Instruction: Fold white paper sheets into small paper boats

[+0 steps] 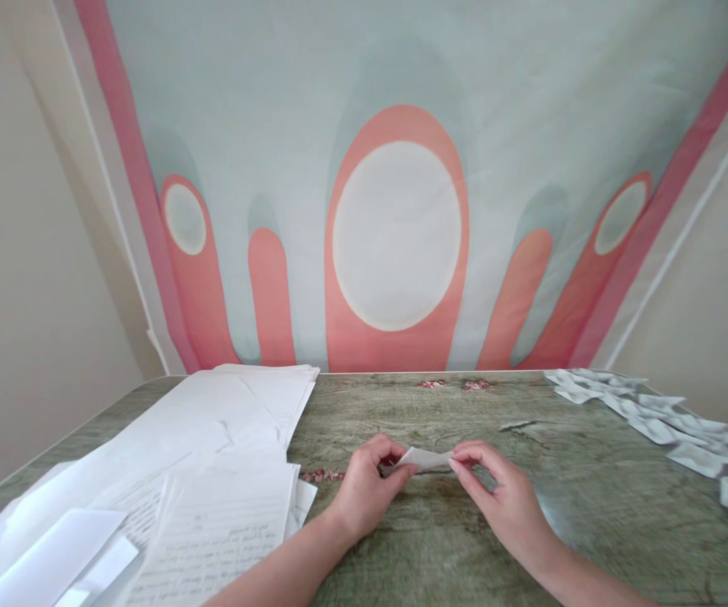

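Here, the left hand [367, 485] and the right hand [508, 496] are pinching a small, thin strip of folded white paper [425, 458], each holding one end with finger and thumb. The strip is sitting between the two hands, its long side running from left to right. The left hand is covering more of it than the right. It may be touching the green-grey, wood-look table [417, 556], but the view is hiding that

Folded white paper [427, 458] between left hand [369, 482] and right hand [501, 482]
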Action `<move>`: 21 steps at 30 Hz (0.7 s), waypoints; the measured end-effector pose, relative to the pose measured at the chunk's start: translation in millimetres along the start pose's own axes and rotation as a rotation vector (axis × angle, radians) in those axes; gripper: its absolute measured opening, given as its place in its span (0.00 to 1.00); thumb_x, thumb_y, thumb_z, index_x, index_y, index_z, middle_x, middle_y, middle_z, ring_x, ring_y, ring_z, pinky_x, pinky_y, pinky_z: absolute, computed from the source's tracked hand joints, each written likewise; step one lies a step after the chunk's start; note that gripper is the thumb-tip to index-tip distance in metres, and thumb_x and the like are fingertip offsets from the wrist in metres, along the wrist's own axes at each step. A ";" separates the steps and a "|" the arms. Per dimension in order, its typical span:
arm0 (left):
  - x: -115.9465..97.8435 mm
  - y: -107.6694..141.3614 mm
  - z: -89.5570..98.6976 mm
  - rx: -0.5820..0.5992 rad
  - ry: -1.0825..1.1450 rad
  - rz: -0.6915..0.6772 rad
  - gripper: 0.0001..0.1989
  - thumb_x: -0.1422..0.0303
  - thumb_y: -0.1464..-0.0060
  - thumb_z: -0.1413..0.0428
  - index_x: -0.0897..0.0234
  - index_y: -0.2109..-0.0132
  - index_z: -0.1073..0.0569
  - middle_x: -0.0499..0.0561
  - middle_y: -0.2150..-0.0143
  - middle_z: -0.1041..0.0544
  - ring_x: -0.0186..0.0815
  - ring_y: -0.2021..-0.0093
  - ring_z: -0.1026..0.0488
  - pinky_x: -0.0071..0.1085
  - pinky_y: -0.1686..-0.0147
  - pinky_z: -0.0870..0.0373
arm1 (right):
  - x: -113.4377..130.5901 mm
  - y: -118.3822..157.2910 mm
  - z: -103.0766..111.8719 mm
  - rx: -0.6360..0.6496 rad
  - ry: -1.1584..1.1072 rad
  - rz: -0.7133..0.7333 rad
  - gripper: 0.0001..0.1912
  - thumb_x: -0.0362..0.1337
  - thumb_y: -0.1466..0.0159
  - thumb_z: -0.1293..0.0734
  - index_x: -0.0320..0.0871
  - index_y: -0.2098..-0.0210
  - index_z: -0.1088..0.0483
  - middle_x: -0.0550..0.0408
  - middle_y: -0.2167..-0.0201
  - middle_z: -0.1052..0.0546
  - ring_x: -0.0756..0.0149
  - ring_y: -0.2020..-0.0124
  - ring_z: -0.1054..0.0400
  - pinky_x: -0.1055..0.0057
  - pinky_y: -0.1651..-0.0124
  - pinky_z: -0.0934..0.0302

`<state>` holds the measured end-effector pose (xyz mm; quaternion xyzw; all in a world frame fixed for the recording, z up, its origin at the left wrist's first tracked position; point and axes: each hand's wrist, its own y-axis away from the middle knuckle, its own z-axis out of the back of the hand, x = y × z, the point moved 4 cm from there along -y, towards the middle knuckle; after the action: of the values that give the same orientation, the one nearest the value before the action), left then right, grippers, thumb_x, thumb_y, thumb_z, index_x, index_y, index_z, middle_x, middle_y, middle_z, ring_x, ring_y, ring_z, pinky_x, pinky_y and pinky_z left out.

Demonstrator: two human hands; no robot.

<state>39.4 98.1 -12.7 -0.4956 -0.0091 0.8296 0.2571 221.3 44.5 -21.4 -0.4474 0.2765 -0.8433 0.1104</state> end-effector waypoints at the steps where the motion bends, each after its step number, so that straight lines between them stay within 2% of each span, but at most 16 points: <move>1: -0.4 0.0 0.0 0.001 0.004 -0.003 0.04 0.70 0.51 0.45 0.65 0.72 0.29 0.47 0.72 0.30 0.32 0.69 0.33 0.25 0.68 0.39 | -0.6 0.3 -0.4 0.006 -0.005 -0.009 0.06 0.39 0.38 0.39 0.44 0.67 0.33 0.54 0.68 0.26 0.64 0.65 0.31 0.70 0.60 0.37; 10: -1.9 0.9 0.3 -0.008 0.030 -0.020 0.03 0.72 0.51 0.45 0.65 0.72 0.30 0.47 0.72 0.30 0.32 0.69 0.34 0.25 0.67 0.39 | -1.1 1.3 -1.7 0.030 -0.029 -0.045 0.05 0.38 0.38 0.38 0.44 0.66 0.33 0.54 0.68 0.27 0.64 0.64 0.31 0.68 0.59 0.37; 21: 0.2 2.3 -2.7 -0.021 0.074 -0.057 0.02 0.75 0.52 0.45 0.65 0.71 0.30 0.47 0.72 0.31 0.32 0.69 0.35 0.26 0.68 0.39 | -1.6 1.2 -1.9 0.000 -0.015 -0.018 0.06 0.40 0.39 0.37 0.44 0.68 0.34 0.54 0.70 0.27 0.63 0.66 0.31 0.70 0.62 0.37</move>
<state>40.6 95.5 -14.9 -0.5282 -0.0223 0.8029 0.2754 220.5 44.8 -24.0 -0.4559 0.2717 -0.8410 0.1050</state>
